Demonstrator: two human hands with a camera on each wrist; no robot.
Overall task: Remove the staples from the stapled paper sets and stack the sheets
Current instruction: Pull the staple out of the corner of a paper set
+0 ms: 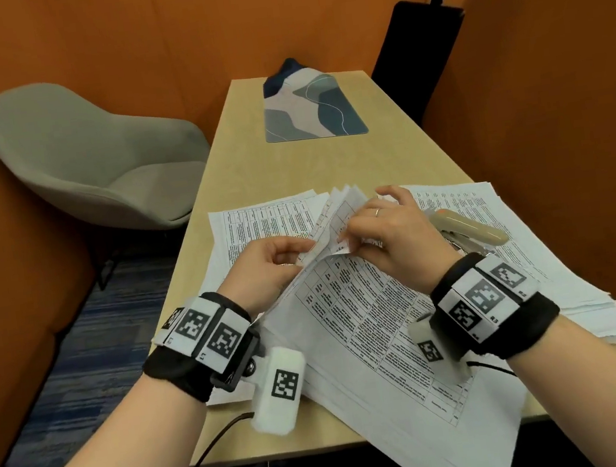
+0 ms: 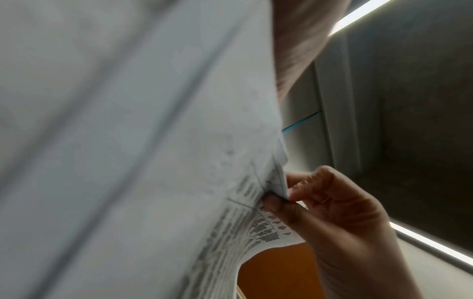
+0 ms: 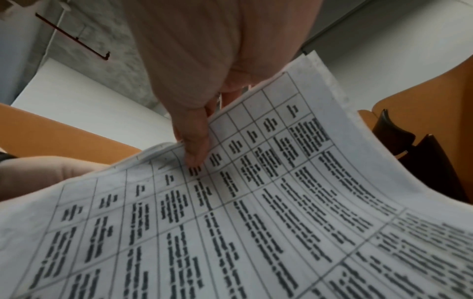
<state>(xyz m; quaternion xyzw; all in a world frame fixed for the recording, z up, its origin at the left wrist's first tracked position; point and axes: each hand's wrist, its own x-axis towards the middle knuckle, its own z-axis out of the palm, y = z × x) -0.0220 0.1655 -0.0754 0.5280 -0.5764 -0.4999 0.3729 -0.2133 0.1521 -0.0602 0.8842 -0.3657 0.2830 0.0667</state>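
Note:
Both hands hold up the top corner of a stapled paper set [image 1: 369,323], white sheets printed with a table, while its lower part lies across the wooden table [image 1: 289,165]. My left hand [image 1: 301,254] pinches the corner from the left. From the right, my right hand [image 1: 346,237], which wears a ring, pinches sheets at the same corner, and several sheet corners fan up behind it. The right wrist view shows its thumb [image 3: 195,145] lying on the printed page [image 3: 256,222]. Paper [image 2: 115,141] fills the left wrist view, where the right hand [image 2: 284,199] pinches a folded corner. No staple is visible.
A beige stapler-like tool [image 1: 470,229] lies on a stack of sheets [image 1: 543,249] at the right. More printed sheets [image 1: 257,220] lie to the left. A patterned mat [image 1: 312,111] sits at the far end. A grey chair [image 1: 92,156] stands left, a black chair [image 1: 420,54] at the back right.

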